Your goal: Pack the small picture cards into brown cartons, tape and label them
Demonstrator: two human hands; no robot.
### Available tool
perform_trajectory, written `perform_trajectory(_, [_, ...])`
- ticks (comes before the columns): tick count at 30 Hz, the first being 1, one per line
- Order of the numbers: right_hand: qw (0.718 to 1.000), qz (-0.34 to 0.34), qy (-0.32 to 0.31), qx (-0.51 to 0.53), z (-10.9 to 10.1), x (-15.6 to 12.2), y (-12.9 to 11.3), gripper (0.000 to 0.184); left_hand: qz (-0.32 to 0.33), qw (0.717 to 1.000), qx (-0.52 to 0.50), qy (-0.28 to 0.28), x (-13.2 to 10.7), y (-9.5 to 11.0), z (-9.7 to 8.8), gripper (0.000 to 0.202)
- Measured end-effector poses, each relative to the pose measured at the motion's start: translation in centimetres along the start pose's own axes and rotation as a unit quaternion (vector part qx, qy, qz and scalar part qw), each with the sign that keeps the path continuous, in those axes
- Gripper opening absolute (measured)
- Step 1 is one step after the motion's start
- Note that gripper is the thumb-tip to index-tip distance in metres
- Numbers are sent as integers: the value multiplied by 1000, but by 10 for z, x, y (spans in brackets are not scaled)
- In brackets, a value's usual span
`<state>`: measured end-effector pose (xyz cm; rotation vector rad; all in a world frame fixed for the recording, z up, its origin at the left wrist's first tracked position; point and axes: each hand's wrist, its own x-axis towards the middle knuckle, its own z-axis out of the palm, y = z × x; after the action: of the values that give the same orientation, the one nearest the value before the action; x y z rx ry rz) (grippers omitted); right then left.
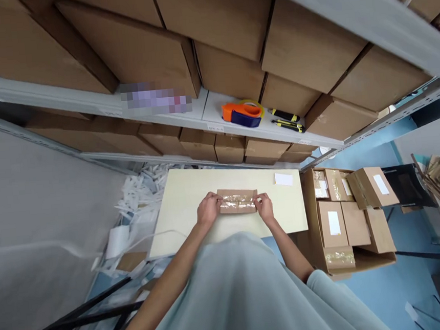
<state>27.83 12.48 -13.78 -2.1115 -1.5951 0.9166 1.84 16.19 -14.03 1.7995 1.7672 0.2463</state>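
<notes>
A small flat cardboard box [239, 209] lies on the pale yellow table [184, 194] in front of me, with strips of shiny clear tape across its top. My left hand [209, 209] grips its left end, thumb and fingers pinched at the edge. At the opposite end, my right hand [264, 207] pinches the right edge in the same way. A white label [283, 179] rests on the table beyond my right hand.
Above the table, a metal shelf [200, 118] carries large cartons, an orange and blue tape dispenser [242, 115] and black-yellow cutters [287, 120]. On the right stands a big open carton [314, 218] of smaller boxes. White paper scraps [141, 192] heap at left.
</notes>
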Motion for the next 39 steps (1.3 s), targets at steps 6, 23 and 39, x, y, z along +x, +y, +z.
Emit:
perform_trajectory(6, [987,-123,81,-67,-34,33,-32,18,73,997,27,21,22,12,-29,24])
perform_trajectory(23, [907,-232,25,-350,-176,213,-282,55,182,937,-65,291,125,173,-212,28])
perform_trajectory(39, [930,-282,25,-235,-162,165,-232,43,123,931,-195,284,39,83,-151,29])
